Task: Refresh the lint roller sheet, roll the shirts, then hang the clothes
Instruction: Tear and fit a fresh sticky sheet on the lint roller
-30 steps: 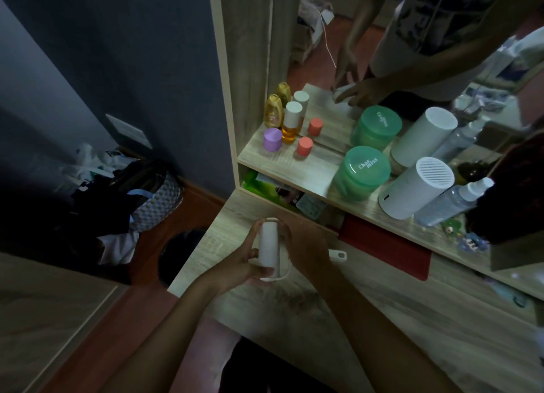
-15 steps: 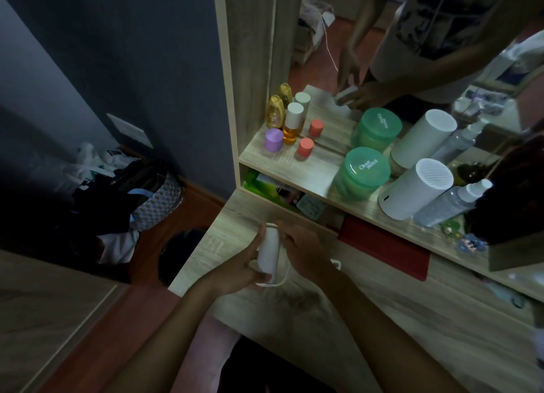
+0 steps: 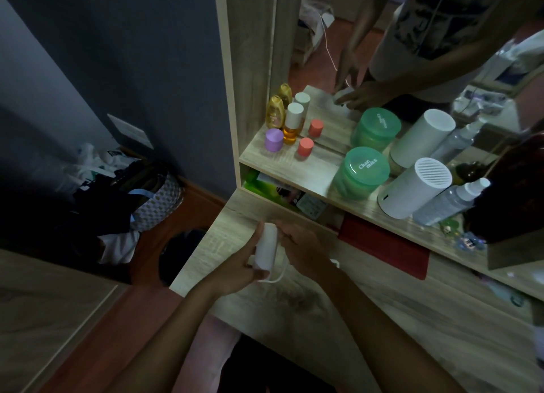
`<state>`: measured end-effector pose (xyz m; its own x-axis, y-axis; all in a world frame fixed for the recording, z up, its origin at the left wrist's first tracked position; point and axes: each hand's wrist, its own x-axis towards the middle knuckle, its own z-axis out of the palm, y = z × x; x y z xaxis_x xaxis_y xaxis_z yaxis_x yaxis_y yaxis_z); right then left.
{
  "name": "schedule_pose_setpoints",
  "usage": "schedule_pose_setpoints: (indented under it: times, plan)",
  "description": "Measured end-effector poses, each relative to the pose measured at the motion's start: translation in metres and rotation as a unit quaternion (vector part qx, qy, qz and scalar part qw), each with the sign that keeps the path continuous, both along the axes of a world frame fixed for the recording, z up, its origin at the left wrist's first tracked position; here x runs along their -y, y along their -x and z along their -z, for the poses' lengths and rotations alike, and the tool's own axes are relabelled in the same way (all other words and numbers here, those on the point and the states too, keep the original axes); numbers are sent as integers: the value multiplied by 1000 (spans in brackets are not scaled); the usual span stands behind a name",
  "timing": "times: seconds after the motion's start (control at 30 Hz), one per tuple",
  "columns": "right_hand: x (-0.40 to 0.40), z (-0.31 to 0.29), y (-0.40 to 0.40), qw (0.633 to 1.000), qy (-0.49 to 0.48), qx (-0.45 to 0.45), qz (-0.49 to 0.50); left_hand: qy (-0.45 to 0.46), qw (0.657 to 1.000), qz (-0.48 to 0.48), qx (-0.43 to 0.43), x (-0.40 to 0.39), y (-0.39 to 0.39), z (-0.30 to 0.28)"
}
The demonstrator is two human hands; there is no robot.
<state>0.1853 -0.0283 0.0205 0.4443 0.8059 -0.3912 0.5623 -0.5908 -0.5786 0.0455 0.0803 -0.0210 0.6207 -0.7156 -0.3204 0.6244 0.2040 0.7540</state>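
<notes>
Head view: the left hand (image 3: pixel 238 270) grips the lower half of a small white plastic cylinder (image 3: pixel 266 247) above the wooden counter's (image 3: pixel 382 319) near-left corner; the right hand (image 3: pixel 303 250) pinches its upper side; its trailing white cord (image 3: pixel 278 276) could snag and tug it loose; since a second ago, the cylinder leans slightly.

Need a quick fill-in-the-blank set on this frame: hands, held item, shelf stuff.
1. The left hand and right hand both hold one ____ cylinder.
2. The jar lettered "Char miss" has a ____ lid.
3. Left of the coral-capped pot stands a small pot with a ____ cap.
4. The things on the shelf are doubled by a ____ behind them.

Missing words: white; green; purple; mirror.
</notes>
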Motion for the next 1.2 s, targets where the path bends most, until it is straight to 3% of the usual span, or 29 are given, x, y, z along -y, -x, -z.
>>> schedule_pose_setpoints:
  times: [0.03, 0.07, 0.1, 0.13, 0.2, 0.3, 0.4, 0.47, 0.57, 0.67, 0.87, 1.0, 1.13, 1.2]
  plan:
    - [-5, -3, -1, 998, 63, 13, 3, -118, 983, -124, -73, 7, 4, -26]
    - [-9, -7, -2, 995, 94, 13, 18, -184, 941, -274, -72, 12, 0, -40]
    - [-8, -8, -3, 998, 57, -7, 33, -330, 862, -385, -22, 6, 3, -38]
    - [-4, -6, -6, 999, -6, -25, 45, -352, 833, -428, -21, 1, 9, -40]
    - [7, -19, -10, 996, -53, -60, 46, -320, 855, -407, -32, -7, 11, -37]
    - [18, -19, -18, 998, -31, 47, -31, -281, 843, -455, -61, -17, 5, -47]
    - [21, -14, -14, 998, -47, -3, -36, -249, 828, -499, -64, -19, 7, -55]
    - [21, -13, -9, 996, -65, -62, 29, -239, 808, -535, -68, -21, 7, -56]
    - [19, -18, -1, 994, -83, -27, 71, -230, 772, -589, -68, -17, 7, -57]
    - [20, -19, 8, 987, -105, -54, 111, -217, 740, -634, -48, -14, 8, -59]
    - [19, -13, 29, 975, -171, 37, 140, -182, 717, -673, -17, -11, 17, -72]
    - [20, -33, 51, 970, -198, 31, 134, -200, 697, -688, 16, -8, 31, -82]
    - [21, -47, 67, 975, -201, 41, 91, -221, 646, -730, 30, 1, 51, -94]
    - [20, -55, 72, 977, -199, -22, 75, -258, 610, -749, 31, 9, 63, -104]
